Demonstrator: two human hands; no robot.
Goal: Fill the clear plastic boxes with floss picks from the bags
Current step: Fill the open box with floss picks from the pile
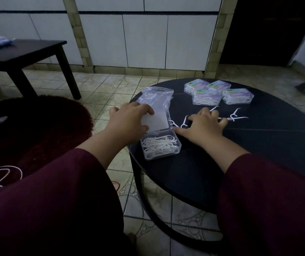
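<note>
Clear plastic forms the open box (160, 147) at the near left edge of the round black table (259, 145); its base holds a tangle of white floss picks (159, 144), and its lid (155, 120) lies folded back; the left hand (129, 117) grips that lid, fingers curled over its far edge, thumb at its near edge. The right hand (205, 124) lies flat with fingers spread over loose picks (238, 116) on the tabletop; an emptied clear bag (156, 97) lies just behind the lid; four closed, filled boxes (218, 93) cluster farther back.
</note>
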